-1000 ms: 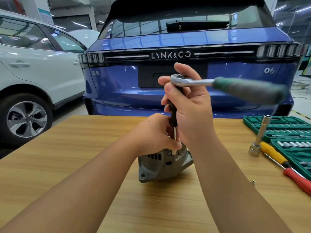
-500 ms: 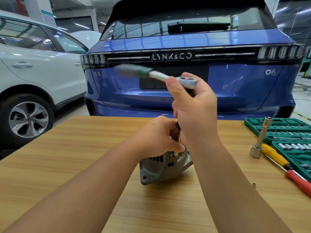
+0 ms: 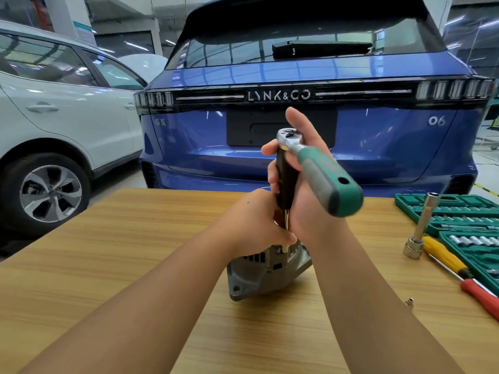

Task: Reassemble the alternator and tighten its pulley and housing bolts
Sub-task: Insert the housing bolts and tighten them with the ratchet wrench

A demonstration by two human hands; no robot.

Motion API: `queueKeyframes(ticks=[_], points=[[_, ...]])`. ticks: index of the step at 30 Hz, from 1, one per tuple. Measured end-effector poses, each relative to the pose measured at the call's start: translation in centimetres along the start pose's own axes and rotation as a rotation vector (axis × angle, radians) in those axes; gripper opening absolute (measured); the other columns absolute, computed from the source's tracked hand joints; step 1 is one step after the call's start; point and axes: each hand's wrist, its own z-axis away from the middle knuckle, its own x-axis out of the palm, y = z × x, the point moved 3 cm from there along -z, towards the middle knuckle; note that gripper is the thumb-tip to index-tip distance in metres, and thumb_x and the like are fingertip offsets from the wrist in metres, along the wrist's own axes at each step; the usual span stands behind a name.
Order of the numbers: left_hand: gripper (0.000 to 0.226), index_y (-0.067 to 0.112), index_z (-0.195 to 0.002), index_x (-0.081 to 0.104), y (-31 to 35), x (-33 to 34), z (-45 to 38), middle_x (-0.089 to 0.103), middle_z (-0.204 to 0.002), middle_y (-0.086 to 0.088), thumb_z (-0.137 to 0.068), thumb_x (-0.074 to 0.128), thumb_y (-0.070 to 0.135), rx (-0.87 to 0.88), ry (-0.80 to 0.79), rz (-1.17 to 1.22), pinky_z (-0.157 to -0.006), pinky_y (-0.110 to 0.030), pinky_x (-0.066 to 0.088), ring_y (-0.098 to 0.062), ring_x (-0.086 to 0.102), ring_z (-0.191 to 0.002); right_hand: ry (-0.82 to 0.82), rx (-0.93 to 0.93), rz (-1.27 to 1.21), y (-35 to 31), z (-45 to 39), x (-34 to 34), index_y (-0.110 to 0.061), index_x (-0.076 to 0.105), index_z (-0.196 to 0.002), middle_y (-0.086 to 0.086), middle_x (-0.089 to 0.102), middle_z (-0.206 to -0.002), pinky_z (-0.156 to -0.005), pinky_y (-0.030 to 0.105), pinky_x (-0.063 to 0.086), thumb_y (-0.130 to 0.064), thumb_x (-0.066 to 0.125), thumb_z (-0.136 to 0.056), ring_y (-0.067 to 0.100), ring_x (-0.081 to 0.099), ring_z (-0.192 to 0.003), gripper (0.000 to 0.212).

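- Grey cast-metal alternator [image 3: 267, 276] at mid wooden worktop [image 3: 108, 265], top hidden under left hand [image 3: 253, 225], gripping it.
- Right hand [image 3: 305, 184] clamped round black extension bar [image 3: 285, 182] beneath green-handled ratchet [image 3: 321, 174].
- Bolt hidden.
- Far behind: "LYNK&CO", "06" on blue car [image 3: 378, 147].

I am looking across a light wooden table [image 3: 113, 265] with a streaked grain toward the tail of a glossy blue hatchback car [image 3: 310, 147], lettered LYNK&CO on its dark light bar and badged 06. Just beside it, on my left, stands a white car [image 3: 62, 114] with a grey alloy wheel [image 3: 50, 193]. Under both cars I see a pale grey floor [image 3: 116, 179]. Behind them a white pillar [image 3: 67, 17] rises, and long ceiling lights reflect in the dark rear window [image 3: 237, 52].
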Motion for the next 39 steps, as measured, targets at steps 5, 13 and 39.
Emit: queueKeyframes(ticks=[5, 13, 39], points=[[0.018, 0.026, -0.089, 0.067, 0.2, -0.2, 0.2, 0.074, -0.092, -0.003, -0.081, 0.082, 0.021, -0.008, -0.018, 0.034, -0.086, -0.048, 0.060, -0.020, 0.071, -0.087, -0.017, 0.090, -0.150, -0.1, 0.6, 0.5, -0.023, 0.056, -0.129, 0.007, 0.064, -0.086, -0.056, 0.025, 0.046, -0.042, 0.059, -0.088, 0.022, 0.051, -0.065, 0.045], [0.017, 0.029, -0.100, 0.071, 0.3, -0.1, -0.2, 0.075, -0.090, 0.011, -0.087, 0.079, 0.024, 0.005, -0.072, -0.017, -0.082, -0.033, 0.060, -0.007, 0.071, -0.084, 0.182, -0.020, 0.148, 0.1, 1.1, -0.2, -0.020, 0.064, -0.100, 0.002, 0.066, -0.075, -0.059, 0.022, 0.047, -0.027, 0.071, -0.092, 0.010, 0.051, -0.060, 0.013], [0.012, 0.029, -0.094, 0.072, 0.4, 0.0, -0.2, 0.076, -0.085, 0.010, -0.086, 0.079, 0.024, -0.013, -0.067, -0.025, -0.083, -0.036, 0.060, -0.007, 0.070, -0.080, 0.065, -0.029, 0.085, 0.2, 1.2, -0.2, -0.029, 0.060, -0.114, 0.004, 0.070, -0.096, -0.070, 0.028, 0.048, -0.022, 0.067, -0.088, 0.012, 0.055, -0.070, 0.028]])
